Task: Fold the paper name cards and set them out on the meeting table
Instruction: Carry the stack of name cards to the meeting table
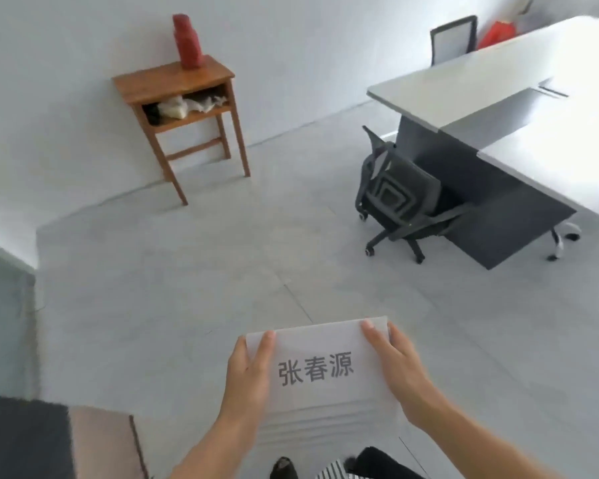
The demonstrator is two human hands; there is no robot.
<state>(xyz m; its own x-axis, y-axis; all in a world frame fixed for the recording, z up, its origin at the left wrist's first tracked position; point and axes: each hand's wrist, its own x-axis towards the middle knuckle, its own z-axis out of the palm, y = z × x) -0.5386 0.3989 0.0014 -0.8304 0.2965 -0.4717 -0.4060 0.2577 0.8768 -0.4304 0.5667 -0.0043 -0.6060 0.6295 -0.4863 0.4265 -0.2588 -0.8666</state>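
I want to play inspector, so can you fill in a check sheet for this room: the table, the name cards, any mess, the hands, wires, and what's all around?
Surface: white meeting table at upper right, no cards on the part seen.
Job's things: stack of name cards, top one printed, held above the floor.
Clutter: bags stuffed in the wooden side table; red object on top.
Grippers: left hand and right hand grip the stack's sides.
Cables: nothing seen.
Surroundings: grey floor, black office chair, second chair behind the table.

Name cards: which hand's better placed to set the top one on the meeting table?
Right, likely. The meeting table lies to the right; the right hand grips that edge of the name cards, the left hand the far edge.
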